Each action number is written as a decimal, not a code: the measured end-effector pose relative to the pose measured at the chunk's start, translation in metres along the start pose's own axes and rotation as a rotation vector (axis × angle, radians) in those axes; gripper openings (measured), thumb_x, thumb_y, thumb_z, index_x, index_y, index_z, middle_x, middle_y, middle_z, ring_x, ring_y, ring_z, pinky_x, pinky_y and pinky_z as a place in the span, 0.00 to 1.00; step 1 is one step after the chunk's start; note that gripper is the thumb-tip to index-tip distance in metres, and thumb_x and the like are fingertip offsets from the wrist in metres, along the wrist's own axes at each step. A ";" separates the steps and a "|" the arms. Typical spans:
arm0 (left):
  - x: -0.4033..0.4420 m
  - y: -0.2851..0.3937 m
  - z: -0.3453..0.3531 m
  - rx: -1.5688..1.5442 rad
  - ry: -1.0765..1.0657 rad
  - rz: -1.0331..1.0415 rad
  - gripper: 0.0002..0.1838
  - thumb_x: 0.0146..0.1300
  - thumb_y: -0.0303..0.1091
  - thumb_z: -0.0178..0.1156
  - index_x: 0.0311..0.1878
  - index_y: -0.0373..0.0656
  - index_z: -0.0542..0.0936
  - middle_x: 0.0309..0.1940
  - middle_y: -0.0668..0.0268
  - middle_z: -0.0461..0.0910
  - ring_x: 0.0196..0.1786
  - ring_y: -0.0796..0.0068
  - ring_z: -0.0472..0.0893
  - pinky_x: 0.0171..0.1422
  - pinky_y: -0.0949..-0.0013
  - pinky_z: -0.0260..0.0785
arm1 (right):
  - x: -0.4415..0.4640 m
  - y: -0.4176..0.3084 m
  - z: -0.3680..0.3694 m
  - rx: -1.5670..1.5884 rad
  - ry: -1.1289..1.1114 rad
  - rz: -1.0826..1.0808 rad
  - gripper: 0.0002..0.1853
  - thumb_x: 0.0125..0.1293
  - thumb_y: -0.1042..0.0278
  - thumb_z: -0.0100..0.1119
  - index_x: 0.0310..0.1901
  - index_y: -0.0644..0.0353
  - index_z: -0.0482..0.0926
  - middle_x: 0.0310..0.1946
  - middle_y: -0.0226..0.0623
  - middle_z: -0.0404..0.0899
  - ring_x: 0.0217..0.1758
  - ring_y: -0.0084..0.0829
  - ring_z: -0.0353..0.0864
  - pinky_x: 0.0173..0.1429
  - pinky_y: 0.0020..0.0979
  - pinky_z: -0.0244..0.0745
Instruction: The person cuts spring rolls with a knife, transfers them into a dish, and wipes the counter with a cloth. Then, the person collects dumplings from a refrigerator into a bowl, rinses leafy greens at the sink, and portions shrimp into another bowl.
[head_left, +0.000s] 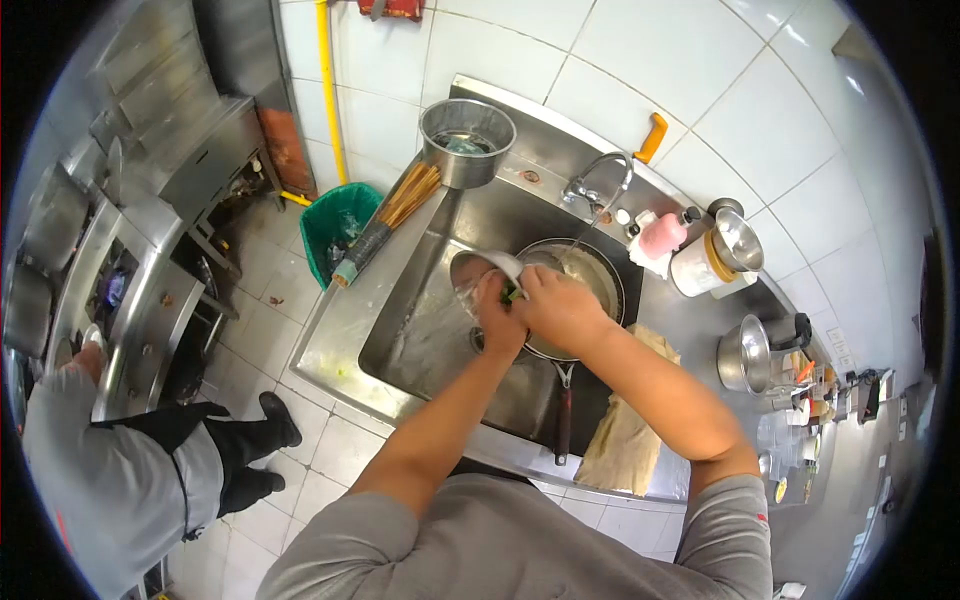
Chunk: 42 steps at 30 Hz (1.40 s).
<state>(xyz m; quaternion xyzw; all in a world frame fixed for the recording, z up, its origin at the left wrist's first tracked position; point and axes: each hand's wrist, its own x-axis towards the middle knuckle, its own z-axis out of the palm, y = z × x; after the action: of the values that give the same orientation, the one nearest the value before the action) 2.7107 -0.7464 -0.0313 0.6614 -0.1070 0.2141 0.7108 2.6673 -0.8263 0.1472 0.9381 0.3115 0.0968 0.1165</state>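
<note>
Both of my hands are together over the sink (420,330). My left hand (497,318) is closed on a shiny, rounded metal bowl (470,272), tilted with its pale rim up. At that rim my right hand (560,308) is closed, its fingers pressed around a small green pad (513,293) that shows between the hands; most of it is hidden. Below and behind them a frying pan (600,270) with pale liquid lies in the sink, its dark handle (563,420) pointing toward me. The curved faucet (605,180) reaches over the pan.
A steel pot (467,140) and a bundled stick brush (390,225) stand on the left rim, above a green bin (335,225). At right are a pink soap bottle (665,235), metal bowls (743,355) and a beige cloth (630,430). Another person (120,480) stands by the stove.
</note>
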 end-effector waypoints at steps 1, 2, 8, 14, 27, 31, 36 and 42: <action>-0.008 -0.014 0.005 -0.010 -0.011 0.004 0.18 0.65 0.37 0.65 0.56 0.41 0.80 0.54 0.57 0.80 0.61 0.50 0.76 0.70 0.51 0.67 | 0.006 -0.011 -0.006 -0.015 0.019 0.027 0.09 0.60 0.65 0.63 0.40 0.54 0.87 0.48 0.42 0.79 0.51 0.43 0.83 0.50 0.39 0.85; -0.019 -0.034 0.014 -0.494 0.035 -0.209 0.18 0.71 0.39 0.61 0.59 0.43 0.78 0.56 0.59 0.80 0.61 0.55 0.76 0.70 0.53 0.67 | 0.012 -0.022 -0.009 -0.031 0.038 0.057 0.10 0.59 0.64 0.63 0.38 0.56 0.88 0.47 0.42 0.81 0.49 0.43 0.83 0.51 0.39 0.84; -0.045 0.006 0.010 -0.881 -0.019 -0.611 0.19 0.81 0.44 0.53 0.67 0.45 0.75 0.60 0.64 0.80 0.64 0.67 0.78 0.71 0.60 0.69 | 0.053 -0.084 -0.015 -0.109 -0.401 0.149 0.20 0.68 0.64 0.58 0.53 0.72 0.83 0.54 0.60 0.84 0.56 0.51 0.85 0.60 0.49 0.82; -0.037 0.084 -0.003 -0.495 -0.266 -0.572 0.19 0.77 0.40 0.56 0.65 0.43 0.77 0.57 0.62 0.81 0.61 0.64 0.79 0.68 0.58 0.72 | 0.051 -0.087 -0.023 -0.265 -0.345 0.409 0.15 0.61 0.61 0.62 0.43 0.60 0.89 0.47 0.46 0.87 0.48 0.40 0.86 0.48 0.42 0.80; -0.053 0.088 -0.021 -1.065 -0.929 -1.356 0.20 0.78 0.53 0.57 0.56 0.47 0.82 0.49 0.66 0.86 0.46 0.69 0.88 0.49 0.63 0.85 | -0.016 0.014 -0.083 0.529 -0.909 0.192 0.11 0.59 0.64 0.64 0.41 0.55 0.91 0.43 0.43 0.89 0.45 0.39 0.89 0.44 0.41 0.82; -0.074 0.077 -0.015 -1.061 -0.910 -1.401 0.19 0.79 0.50 0.55 0.58 0.46 0.81 0.48 0.66 0.86 0.46 0.68 0.89 0.48 0.60 0.85 | -0.042 -0.005 -0.065 0.391 -0.838 0.318 0.10 0.58 0.66 0.65 0.40 0.54 0.91 0.42 0.42 0.90 0.44 0.39 0.89 0.44 0.41 0.82; -0.091 0.070 -0.018 -1.187 -0.916 -1.379 0.22 0.80 0.51 0.52 0.63 0.45 0.79 0.54 0.63 0.85 0.56 0.64 0.86 0.60 0.54 0.81 | -0.042 -0.070 -0.012 -0.697 -0.692 0.828 0.10 0.58 0.67 0.65 0.40 0.53 0.92 0.40 0.41 0.90 0.41 0.38 0.89 0.43 0.41 0.83; -0.100 0.078 0.001 -1.118 -0.897 -1.178 0.29 0.78 0.58 0.53 0.66 0.43 0.77 0.60 0.60 0.82 0.63 0.59 0.82 0.68 0.52 0.77 | -0.063 -0.084 0.018 -0.843 -0.174 1.202 0.07 0.52 0.64 0.71 0.31 0.55 0.91 0.31 0.34 0.90 0.35 0.41 0.88 0.37 0.46 0.82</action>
<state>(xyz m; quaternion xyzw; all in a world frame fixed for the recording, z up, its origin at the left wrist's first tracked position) 2.5874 -0.7609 -0.0045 0.1913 -0.1062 -0.5401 0.8127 2.5746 -0.8021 0.0998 0.8267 -0.3301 0.1804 0.4183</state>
